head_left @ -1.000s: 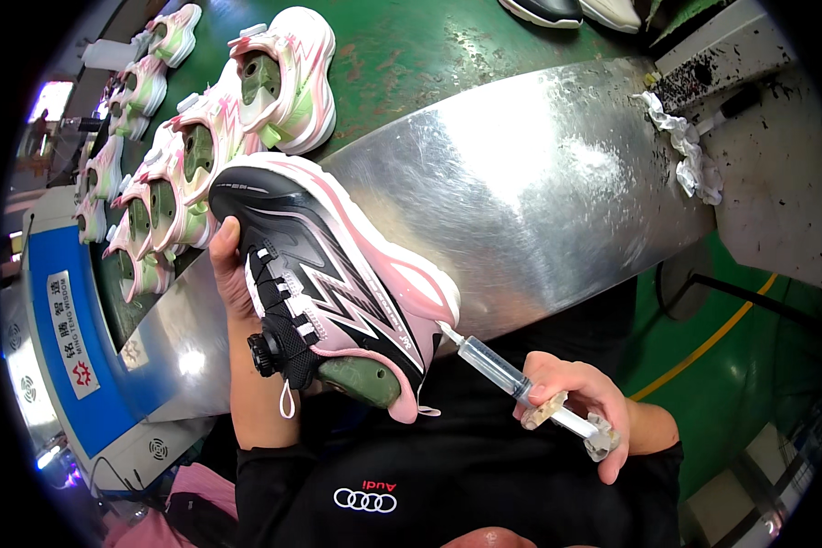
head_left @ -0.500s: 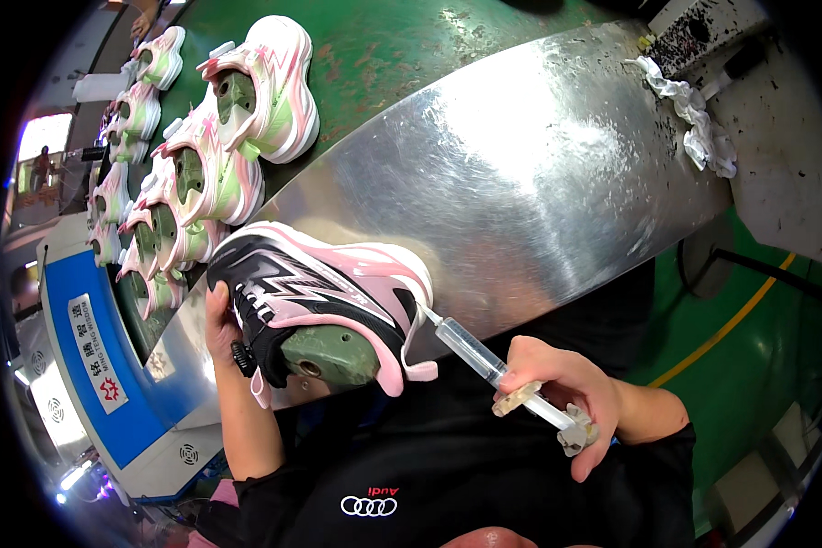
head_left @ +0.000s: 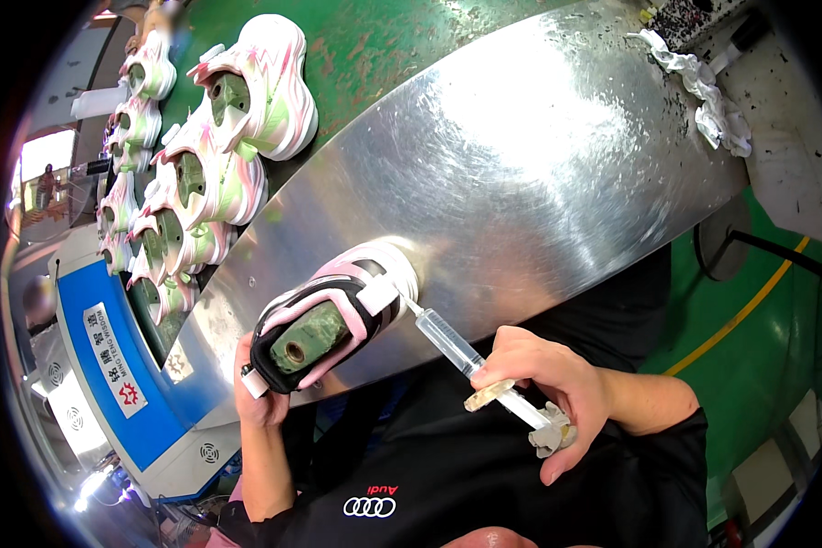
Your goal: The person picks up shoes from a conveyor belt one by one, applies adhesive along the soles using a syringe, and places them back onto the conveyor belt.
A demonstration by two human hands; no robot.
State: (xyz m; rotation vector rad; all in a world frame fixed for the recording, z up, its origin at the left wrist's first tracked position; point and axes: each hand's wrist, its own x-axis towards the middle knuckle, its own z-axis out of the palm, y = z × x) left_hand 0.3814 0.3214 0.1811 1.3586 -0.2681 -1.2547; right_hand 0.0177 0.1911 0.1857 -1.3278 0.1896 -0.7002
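My left hand (head_left: pixel 263 402) grips the front end of a black, pink and white sneaker (head_left: pixel 361 321) with a green shoe last (head_left: pixel 312 338) filling its opening. The sneaker's heel points away from me, over the metal table. In my right hand (head_left: pixel 557 384) is a clear syringe (head_left: pixel 449 343), its grip and plunger end wrapped in dirty whitish material. My fingers close round the flange, with the thumb by the plunger end. The syringe's fine tip touches or nearly touches the heel side of the sneaker; I cannot tell which.
A shiny metal table (head_left: pixel 521 183) spans the middle. Pink, white and green sneakers (head_left: pixel 265 91) stand in rows on the left, several with lasts inside. A blue and white machine panel (head_left: pixel 110 356) lies at left. Crumpled white tissue (head_left: pixel 694 82) rests at the upper right.
The sneaker has been turned from side-on to heel-outward, with its opening now facing up. My right hand and the syringe have shifted slightly left, the tip staying by the heel.
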